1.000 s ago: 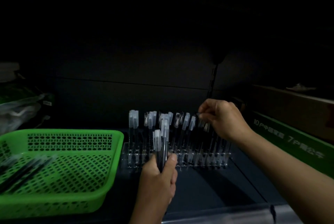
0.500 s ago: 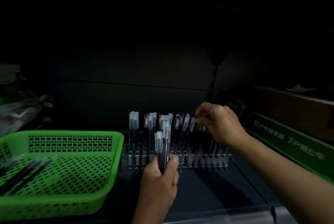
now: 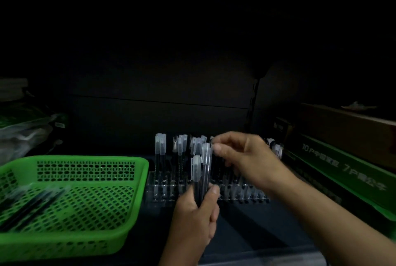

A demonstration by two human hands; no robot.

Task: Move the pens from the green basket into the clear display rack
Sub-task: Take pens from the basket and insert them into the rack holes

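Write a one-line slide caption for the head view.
Left hand holds two pens before the clear rack, right hand at the taller one's cap, green basket beside.

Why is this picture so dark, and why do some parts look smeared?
Head view: dim light reaches only the near shelf, and the upper half is almost black. Head view: the right hand is smeared by motion, the loose pens in the green basket are blurred too, while the left hand and its held pens look sharper.
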